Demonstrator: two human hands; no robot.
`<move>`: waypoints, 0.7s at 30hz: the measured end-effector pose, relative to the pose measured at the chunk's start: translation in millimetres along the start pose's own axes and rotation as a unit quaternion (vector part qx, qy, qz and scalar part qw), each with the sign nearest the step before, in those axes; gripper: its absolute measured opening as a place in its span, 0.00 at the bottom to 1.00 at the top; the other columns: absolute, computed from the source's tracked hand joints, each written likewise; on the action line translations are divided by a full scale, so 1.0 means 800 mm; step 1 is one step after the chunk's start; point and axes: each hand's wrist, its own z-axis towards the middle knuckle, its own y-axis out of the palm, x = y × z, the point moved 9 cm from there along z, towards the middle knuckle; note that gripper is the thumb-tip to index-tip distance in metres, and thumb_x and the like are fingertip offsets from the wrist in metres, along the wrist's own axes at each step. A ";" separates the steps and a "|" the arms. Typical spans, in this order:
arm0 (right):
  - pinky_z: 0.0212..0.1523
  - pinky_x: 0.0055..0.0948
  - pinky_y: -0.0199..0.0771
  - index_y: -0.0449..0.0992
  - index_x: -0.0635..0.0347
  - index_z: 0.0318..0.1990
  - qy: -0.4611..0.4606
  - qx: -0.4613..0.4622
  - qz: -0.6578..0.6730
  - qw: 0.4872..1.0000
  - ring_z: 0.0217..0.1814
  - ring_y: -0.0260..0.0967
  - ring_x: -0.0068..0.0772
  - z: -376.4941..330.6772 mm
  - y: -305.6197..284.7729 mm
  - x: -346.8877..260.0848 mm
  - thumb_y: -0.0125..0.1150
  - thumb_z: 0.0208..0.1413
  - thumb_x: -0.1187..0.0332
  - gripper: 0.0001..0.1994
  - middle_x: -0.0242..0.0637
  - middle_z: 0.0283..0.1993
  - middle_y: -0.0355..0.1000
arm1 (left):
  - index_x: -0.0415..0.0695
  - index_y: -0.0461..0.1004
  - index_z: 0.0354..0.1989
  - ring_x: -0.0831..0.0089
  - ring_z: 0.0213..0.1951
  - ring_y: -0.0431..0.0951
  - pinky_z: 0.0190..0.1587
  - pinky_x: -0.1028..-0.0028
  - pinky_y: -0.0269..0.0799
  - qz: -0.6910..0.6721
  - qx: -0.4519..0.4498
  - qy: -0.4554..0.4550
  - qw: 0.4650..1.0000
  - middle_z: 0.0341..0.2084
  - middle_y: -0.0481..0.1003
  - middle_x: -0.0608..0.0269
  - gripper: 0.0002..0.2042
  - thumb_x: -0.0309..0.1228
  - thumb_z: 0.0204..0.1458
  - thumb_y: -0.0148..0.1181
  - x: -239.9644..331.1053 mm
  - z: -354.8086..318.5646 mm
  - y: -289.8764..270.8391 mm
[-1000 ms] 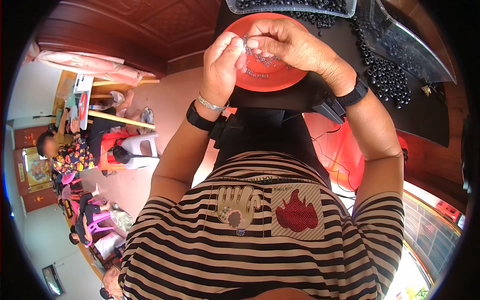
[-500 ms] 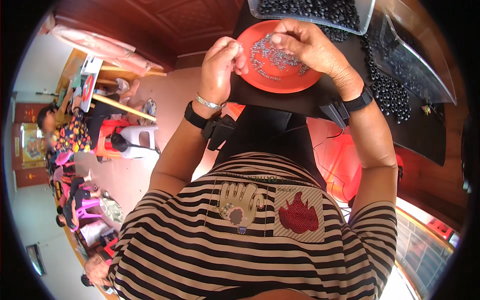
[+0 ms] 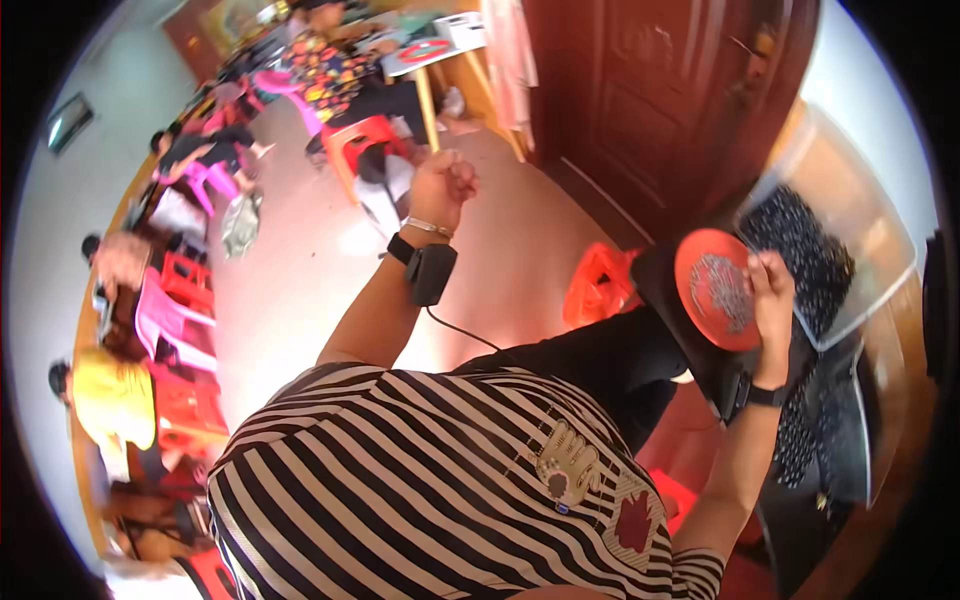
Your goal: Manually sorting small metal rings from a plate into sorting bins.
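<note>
**A:** so where's everything sitting? I see the red plate [image 3: 715,290] on the dark counter [image 3: 700,350], off to the person's right, with a patch of tiny beads piled in the middle of it.

**B:** yep. The right hand [image 3: 772,290] is on the plate's near rim, fingers curled over the bead pile, looks like it's pinching at the beads, though I can't tell if anything is actually between the fingertips. The left hand [image 3: 443,185] is raised well away from the counter, clenched in a loose fist; can't tell if it's holding a thread or nothing.

**A:** how would that stuff handle?

**B:** my guess: beads are light, hard, slippery and roll easily, so fingertip pinches only. The plate looks stiff and light; take it by the rim and keep it level. The clear tub [image 3: 830,250] of dark beads sits just beyond it.
</note>
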 end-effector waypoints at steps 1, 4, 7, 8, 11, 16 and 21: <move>0.26 0.17 0.58 0.71 0.56 0.33 0.018 -0.003 0.010 1.000 0.25 0.59 0.13 0.002 0.003 0.005 0.57 0.64 0.65 0.08 0.23 0.26 0.66 | 0.50 0.68 0.31 0.69 0.23 0.74 0.27 0.70 0.67 -0.035 0.031 0.023 0.999 0.18 0.71 0.67 0.06 0.36 0.57 0.51 0.018 -0.009 -0.031; 0.28 0.16 0.58 0.70 0.56 0.32 -0.012 -0.027 0.000 1.000 0.25 0.57 0.13 0.013 0.015 0.006 0.56 0.65 0.65 0.09 0.23 0.25 0.65 | 0.48 0.69 0.31 0.65 0.26 0.74 0.32 0.68 0.68 -0.032 0.113 0.049 0.992 0.20 0.71 0.65 0.08 0.37 0.60 0.49 0.062 -0.051 -0.118; 0.28 0.16 0.58 0.70 0.56 0.32 -0.009 -0.037 -0.007 0.999 0.25 0.57 0.13 0.018 0.018 0.009 0.56 0.65 0.65 0.09 0.23 0.26 0.65 | 0.49 0.68 0.31 0.66 0.27 0.73 0.31 0.69 0.65 -0.022 0.141 0.060 0.988 0.21 0.70 0.65 0.08 0.36 0.60 0.47 0.075 -0.090 -0.169; 0.27 0.17 0.57 0.69 0.57 0.31 -0.021 -0.037 -0.018 0.999 0.25 0.56 0.13 0.021 0.015 0.014 0.56 0.65 0.66 0.10 0.24 0.25 0.65 | 0.49 0.68 0.31 0.66 0.27 0.73 0.31 0.69 0.65 -0.021 0.147 0.061 0.987 0.21 0.70 0.65 0.08 0.36 0.60 0.47 0.074 -0.098 -0.182; 0.27 0.16 0.57 0.70 0.56 0.32 0.036 -0.014 0.013 0.999 0.25 0.56 0.13 0.017 -0.002 0.037 0.56 0.65 0.65 0.09 0.22 0.26 0.64 | 0.48 0.68 0.31 0.66 0.28 0.73 0.31 0.69 0.66 -0.006 0.168 0.039 0.985 0.21 0.70 0.65 0.09 0.37 0.60 0.48 0.069 -0.117 -0.212; 0.27 0.16 0.57 0.71 0.55 0.31 0.030 -0.018 -0.060 0.998 0.25 0.56 0.12 0.009 -0.018 0.025 0.57 0.64 0.65 0.09 0.22 0.26 0.64 | 0.46 0.69 0.30 0.65 0.26 0.72 0.29 0.69 0.65 0.044 0.176 -0.016 0.983 0.20 0.68 0.63 0.08 0.35 0.60 0.50 0.033 -0.110 -0.258; 0.35 0.20 0.62 0.73 0.58 0.35 -0.013 -0.023 -0.203 0.979 0.33 0.58 0.16 -0.004 -0.046 -0.018 0.54 0.65 0.67 0.07 0.22 0.29 0.62 | 0.44 0.68 0.34 0.64 0.26 0.71 0.32 0.68 0.65 -0.053 -0.006 -0.078 0.996 0.19 0.68 0.62 0.08 0.34 0.61 0.48 -0.024 -0.039 -0.206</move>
